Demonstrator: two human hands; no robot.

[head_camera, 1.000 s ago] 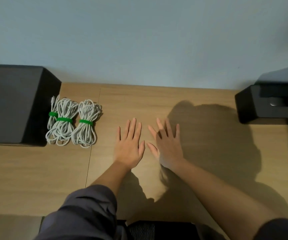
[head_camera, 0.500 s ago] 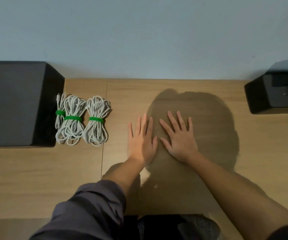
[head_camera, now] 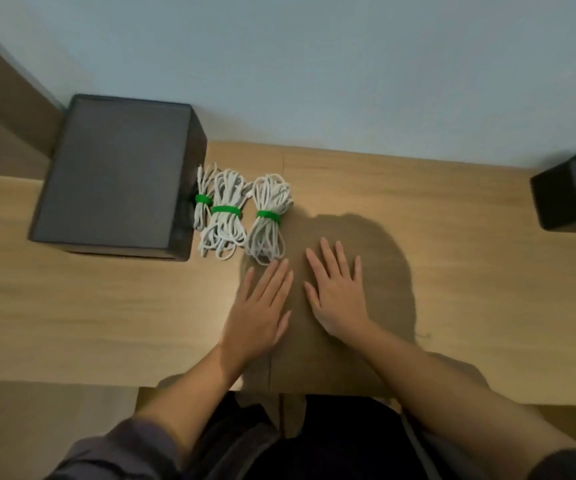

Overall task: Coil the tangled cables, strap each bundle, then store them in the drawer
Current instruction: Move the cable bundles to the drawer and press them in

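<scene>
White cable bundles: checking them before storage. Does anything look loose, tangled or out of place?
Nothing stands out. The three white cable bundles lie side by side on the wooden table beside the black box, each cinched by a green strap. The left hand and right hand lie flat, holding nothing.

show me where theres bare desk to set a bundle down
Widest bare desk lies between the right hand and the black unit at the far right. Another patch sits in front of the black box, left of the left hand. Crowded: three strapped bundles beside that box.
</scene>
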